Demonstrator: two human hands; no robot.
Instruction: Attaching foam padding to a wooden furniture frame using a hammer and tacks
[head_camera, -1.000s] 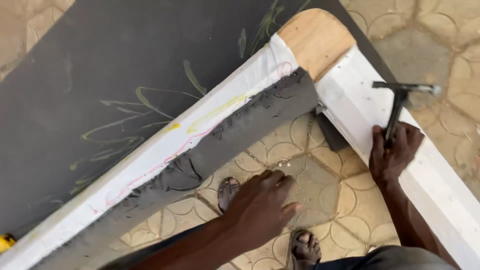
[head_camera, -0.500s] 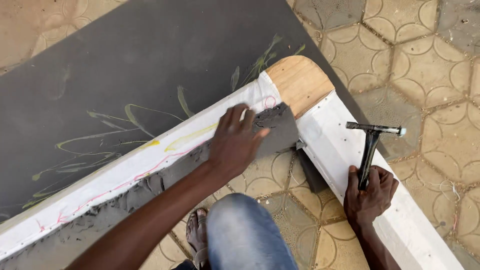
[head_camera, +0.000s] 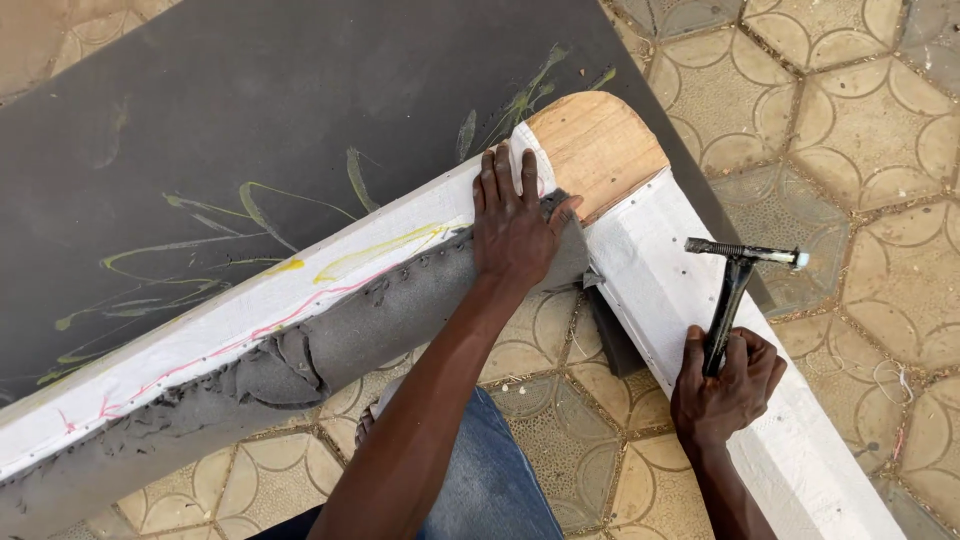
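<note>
Dark grey fabric (head_camera: 430, 300) along frame edge, same grey on big panel (head_camera: 250, 110) streaked with yellow-green scribbles. White cloth (head_camera: 300, 300) on rails, marked with yellow and pink lines. Bare corner block (head_camera: 595, 145) light tan wood grain. Hammer (head_camera: 735, 290) black with silvery head. Floor (head_camera: 860, 130) beige hexagon tiles with scalloped pattern. Blue jeans (head_camera: 490, 470).
</note>
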